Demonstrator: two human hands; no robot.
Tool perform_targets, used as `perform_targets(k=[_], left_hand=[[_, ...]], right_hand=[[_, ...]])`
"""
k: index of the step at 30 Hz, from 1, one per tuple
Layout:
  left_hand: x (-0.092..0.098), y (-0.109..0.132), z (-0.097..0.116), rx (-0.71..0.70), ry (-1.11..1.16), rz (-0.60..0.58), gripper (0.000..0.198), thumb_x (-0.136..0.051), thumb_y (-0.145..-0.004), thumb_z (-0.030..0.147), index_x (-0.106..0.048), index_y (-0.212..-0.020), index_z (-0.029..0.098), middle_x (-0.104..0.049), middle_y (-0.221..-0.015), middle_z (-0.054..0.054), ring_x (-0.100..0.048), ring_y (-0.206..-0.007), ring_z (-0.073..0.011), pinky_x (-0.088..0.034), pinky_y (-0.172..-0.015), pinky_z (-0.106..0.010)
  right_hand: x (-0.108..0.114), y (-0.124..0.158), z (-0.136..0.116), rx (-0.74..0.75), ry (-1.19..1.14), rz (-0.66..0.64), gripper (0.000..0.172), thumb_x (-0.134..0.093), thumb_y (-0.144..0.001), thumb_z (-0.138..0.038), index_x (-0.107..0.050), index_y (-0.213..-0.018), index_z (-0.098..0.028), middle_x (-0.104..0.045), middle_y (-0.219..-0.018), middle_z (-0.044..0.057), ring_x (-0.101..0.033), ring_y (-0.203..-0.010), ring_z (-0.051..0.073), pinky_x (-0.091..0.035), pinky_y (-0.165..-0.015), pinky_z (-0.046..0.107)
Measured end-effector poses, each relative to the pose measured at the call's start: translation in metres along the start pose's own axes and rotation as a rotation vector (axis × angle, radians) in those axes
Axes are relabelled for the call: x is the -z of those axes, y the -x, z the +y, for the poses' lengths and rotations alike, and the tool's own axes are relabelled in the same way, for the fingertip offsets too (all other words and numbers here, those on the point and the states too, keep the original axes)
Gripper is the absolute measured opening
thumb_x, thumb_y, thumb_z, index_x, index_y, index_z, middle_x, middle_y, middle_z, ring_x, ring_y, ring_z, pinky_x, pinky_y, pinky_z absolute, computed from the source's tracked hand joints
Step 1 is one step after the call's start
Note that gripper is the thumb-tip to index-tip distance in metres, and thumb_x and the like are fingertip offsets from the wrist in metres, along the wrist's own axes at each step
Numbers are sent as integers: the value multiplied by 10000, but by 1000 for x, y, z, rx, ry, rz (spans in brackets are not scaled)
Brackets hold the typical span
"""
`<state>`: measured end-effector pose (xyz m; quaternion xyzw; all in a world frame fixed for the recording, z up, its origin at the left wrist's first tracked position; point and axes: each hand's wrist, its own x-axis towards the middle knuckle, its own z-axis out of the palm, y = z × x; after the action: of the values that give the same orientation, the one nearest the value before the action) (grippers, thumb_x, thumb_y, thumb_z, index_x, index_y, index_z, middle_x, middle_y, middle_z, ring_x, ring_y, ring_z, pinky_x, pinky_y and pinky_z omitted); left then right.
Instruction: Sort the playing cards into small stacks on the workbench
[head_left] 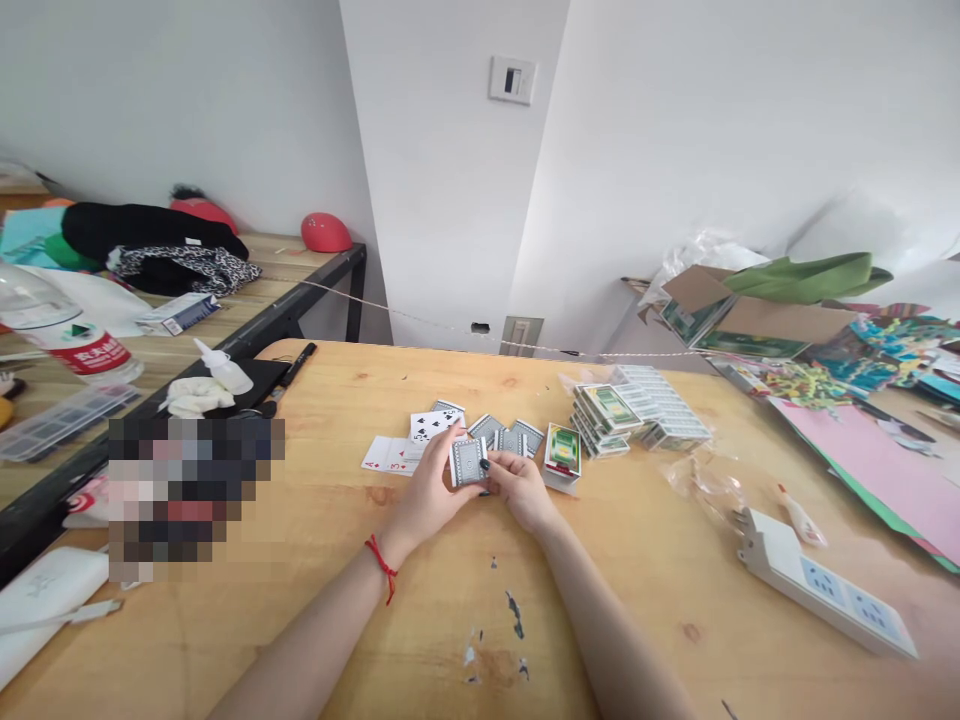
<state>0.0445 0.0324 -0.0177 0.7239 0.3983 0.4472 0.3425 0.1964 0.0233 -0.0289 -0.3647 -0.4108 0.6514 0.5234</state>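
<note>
My left hand (431,490) is closed round a small stack of playing cards (469,463), their grey patterned backs toward me. The fingers of my right hand (520,487) pinch the right edge of the same stack. Behind the hands lie several face-down cards (527,437). Face-up cards (386,454), an ace and a three among them, lie left of the stack, with a black five (431,425) above them. A green and yellow card box (562,450) sits just right of my right hand.
Stacked card boxes (664,405) stand at the back right. A white power strip (825,585) and small glue tube (802,517) lie at right. At left are a power bank (49,610), black marker (298,364) and large bottle (75,330). A string crosses behind.
</note>
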Motion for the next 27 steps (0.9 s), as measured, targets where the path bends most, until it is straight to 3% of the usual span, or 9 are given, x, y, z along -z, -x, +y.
perform_targets(k=[3, 5, 7, 9, 13, 16, 21, 24, 27], left_hand=[[1, -2, -4, 171, 244, -51, 382, -526, -768, 296, -485, -1130, 178, -587, -1059, -85, -573, -921, -183, -451, -795, -296], [4, -4, -9, 232, 232, -71, 210, -499, -775, 306, -587, -884, 149, -625, -807, -44, -584, -739, -153, -459, -678, -252], [7, -5, -13, 261, 144, -73, 198, -501, -766, 308, -558, -663, 148, -545, -586, 12, -526, -572, -121, -426, -548, -218], [7, -5, -16, 272, 91, -65, 245, -498, -758, 300, -498, -561, 154, -475, -512, 36, -483, -510, -106, -395, -485, -203], [2, -2, -17, 323, 82, -25, 228, -405, -802, 299, -566, -716, 163, -536, -537, 27, -504, -443, -108, -391, -424, -204], [2, -1, -16, 301, -98, 97, 290, -355, -840, 312, -596, -917, 170, -501, -431, 44, -463, -360, -110, -365, -412, -211], [22, -7, -17, 150, -495, 360, 266, -409, -829, 298, -610, -960, 182, -636, -679, -26, -548, -554, -139, -408, -544, -242], [35, -15, -26, -40, -658, 273, 281, -453, -789, 233, -576, -1037, 186, -633, -950, -71, -560, -904, -206, -420, -801, -323], [37, -20, -40, -99, -759, 148, 446, -485, -775, 285, -452, -1208, 184, -476, -1262, -98, -376, -1192, -270, -308, -964, -439]], right_hand=[[1, -1, 0, 23, 9, 67, 281, -665, -647, -394, -616, -802, -165, -667, -788, 46, -635, -704, 201, -513, -658, 347], [1, -1, 0, 19, 38, 84, 284, -661, -640, -408, -594, -779, -170, -665, -764, 40, -640, -673, 203, -518, -618, 338], [1, 0, 1, 16, 95, 94, 287, -654, -635, -424, -570, -751, -176, -659, -717, 26, -641, -611, 197, -518, -573, 320], [0, 0, 2, 27, 169, 106, 288, -639, -637, -437, -545, -722, -178, -647, -664, 12, -629, -537, 177, -511, -530, 295], [-3, 0, 6, 19, 302, 122, 280, -579, -683, -443, -508, -680, -171, -579, -486, -23, -542, -373, 117, -432, -386, 212], [-3, -1, 6, 17, 301, 194, 253, -544, -708, -422, -496, -675, -176, -477, -386, -71, -456, -295, 92, -376, -326, 191], [2, -1, 0, -70, 467, 404, 193, -502, -685, -293, -445, -530, -195, -434, -349, -73, -428, -246, 100, -352, -296, 201], [3, 0, -2, -121, 768, 464, 234, -465, -680, -274, -426, -461, -200, -438, -310, -46, -429, -228, 117, -296, -284, 204], [3, 0, -1, -35, 982, 566, 294, -458, -689, -297, -383, -420, -204, -435, -312, -29, -428, -270, 113, -285, -335, 211]])
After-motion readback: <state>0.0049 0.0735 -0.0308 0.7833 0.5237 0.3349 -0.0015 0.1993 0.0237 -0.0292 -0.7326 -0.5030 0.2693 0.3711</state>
